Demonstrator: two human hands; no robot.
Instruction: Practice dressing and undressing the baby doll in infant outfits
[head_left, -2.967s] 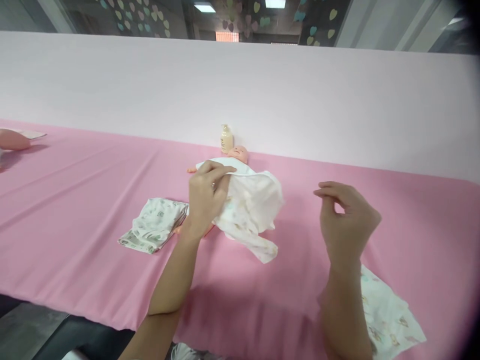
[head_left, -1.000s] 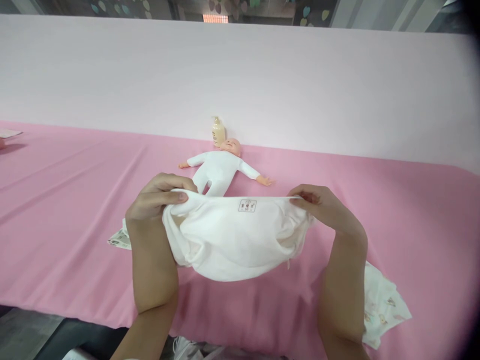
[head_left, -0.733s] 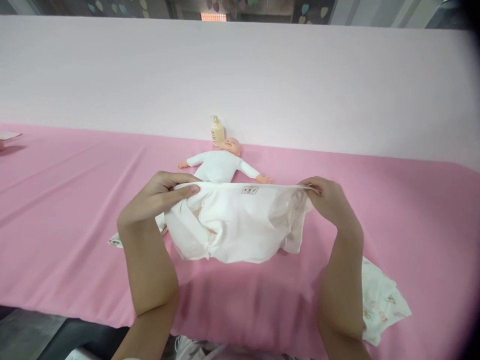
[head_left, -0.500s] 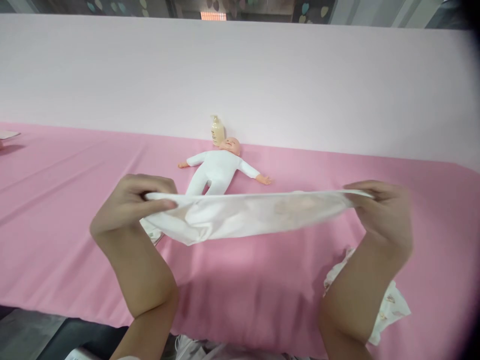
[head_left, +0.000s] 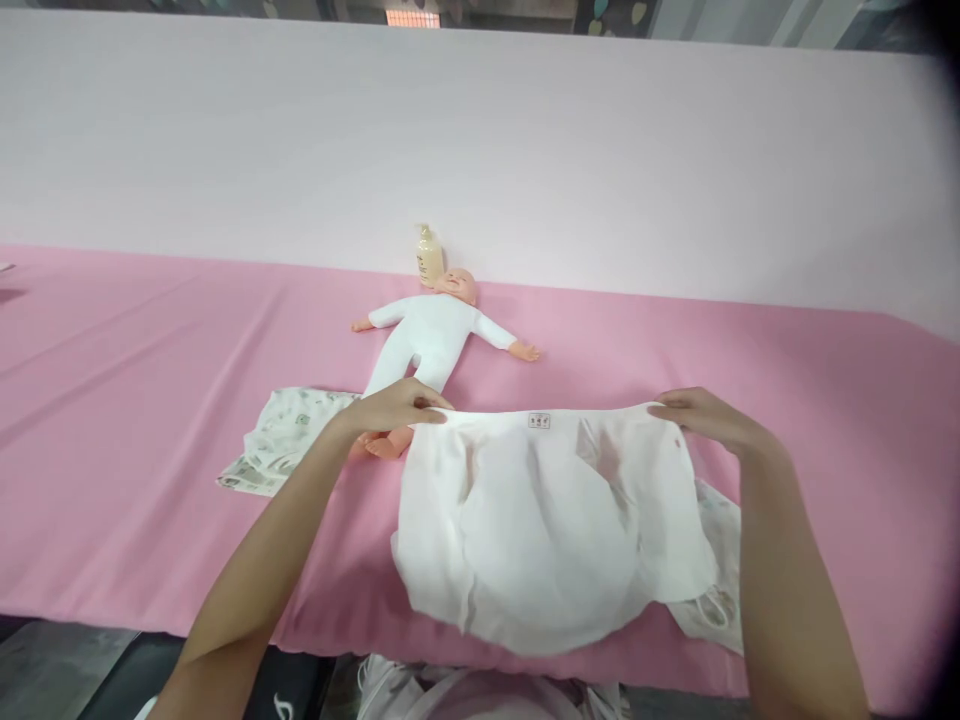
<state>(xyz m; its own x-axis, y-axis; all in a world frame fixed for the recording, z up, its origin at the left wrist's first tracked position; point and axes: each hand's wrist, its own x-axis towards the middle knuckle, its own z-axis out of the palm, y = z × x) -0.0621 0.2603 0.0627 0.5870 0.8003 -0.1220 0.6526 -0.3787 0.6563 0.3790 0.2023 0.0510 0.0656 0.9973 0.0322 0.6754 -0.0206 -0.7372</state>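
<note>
A white baby garment [head_left: 547, 520] of soft cloth hangs spread between my hands, with a small printed label near the middle of its straight top edge. At its upper left corner, my left hand [head_left: 397, 405] pinches the edge between thumb and fingers. My right hand [head_left: 701, 413] grips the upper right corner in the same way. Beyond the garment a baby doll [head_left: 431, 330] in a white suit lies on its back, its feet just past my left hand. The lower part of the garment sags in folds close to the pink sheet [head_left: 180, 400].
A pump bottle [head_left: 430, 257] stands by the doll's head, near the white wall [head_left: 480, 140]. Folded patterned cloth [head_left: 296, 435] lies left of the doll's legs. Another patterned cloth [head_left: 720, 560] is partly hidden under the garment and behind my right forearm.
My hands have come closer together, and the garment between them, stretched into a narrow band before, now hangs wide and loose. The patterned cloth at the left is more visible.
</note>
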